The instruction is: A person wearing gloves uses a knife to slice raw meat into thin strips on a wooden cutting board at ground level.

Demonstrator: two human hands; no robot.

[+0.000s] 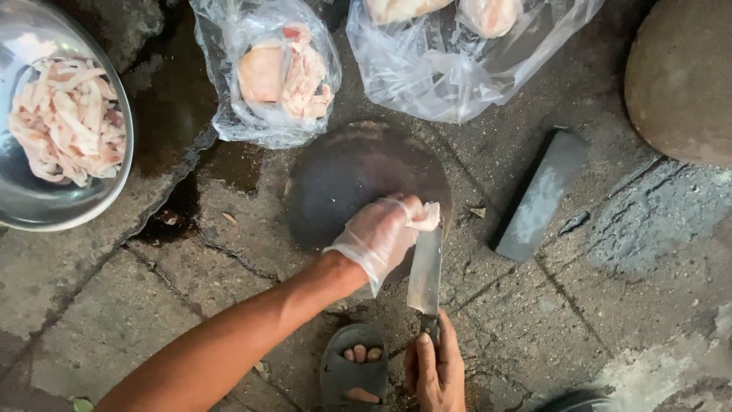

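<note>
On the round dark chopping board (343,179), right at its near edge, your gloved left hand (381,233) is pinching a small pale piece of meat (424,217) between its fingertips, fingers curled around it. Your bare right hand (436,370) is wrapping around the handle of the cleaver (425,271), clenched on it, with the blade running up from your fist and its tip touching the meat you are holding. The blade is lying just beside the glove, along the board's right rim.

To your left, a metal bowl (23,206) is sitting on the cracked concrete ground (610,305), holding a heap of pale cut strips (67,122). Beyond the board, a clear plastic bag (263,69) of raw meat pieces is resting against its far edge, and a second, larger clear bag (457,61) is lying just to the right of it. A grey sharpening stone (540,197) is lying slantwise to the right of the board, well apart from your hands. Your sandalled foot (354,370) is showing just beside the knife hand.
</note>
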